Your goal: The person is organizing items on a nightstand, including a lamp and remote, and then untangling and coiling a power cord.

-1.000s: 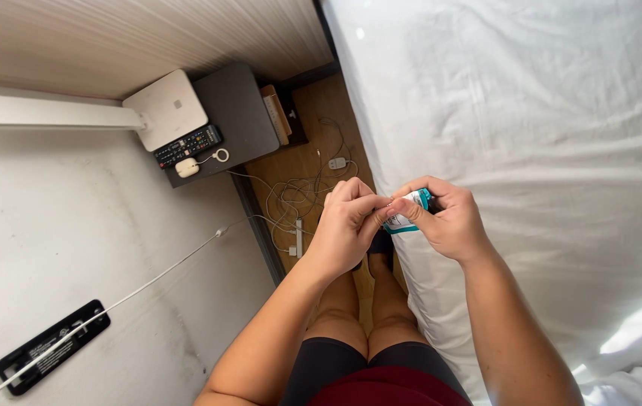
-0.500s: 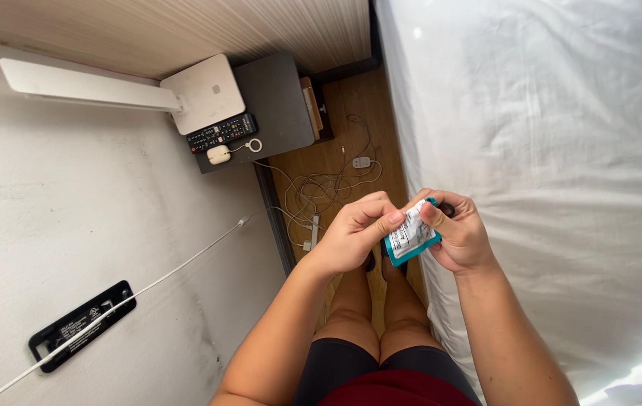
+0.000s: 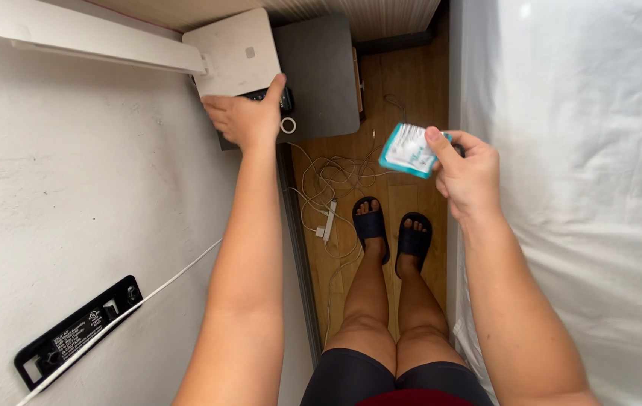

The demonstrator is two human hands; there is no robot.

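- Head view, looking down: my right hand (image 3: 465, 174) is closed on a small packet (image 3: 409, 149), white with a teal edge.
- I pinch the packet at its right side with my thumb on top. It sticks out to the left of my fingers, up in the air over the wood floor (image 3: 403, 83).
- My left hand (image 3: 247, 116) is stretched far out to the dark side table (image 3: 321, 71). It lies palm down with the fingers curled on a black remote (image 3: 274, 95). Most of the remote is hidden under my hand, so I cannot tell if I am gripping it or just touching it.
- Just beside my left thumb is a little white ring (image 3: 288, 125) on the table.
- Right past my left hand is the square white base of a lamp (image 3: 234, 51). Its long white arm runs off to the left.
- Between my two hands, lower down, white cords (image 3: 328, 188) lie in a messy pile on the floor.
- Near the cords are my feet in black sandals (image 3: 390, 229).
- On my right is a bed with a white sheet (image 3: 584, 165). My right hand is at its edge.
- On my left is a pale wall with a black plate (image 3: 76, 331) and a thin white cord running across it.
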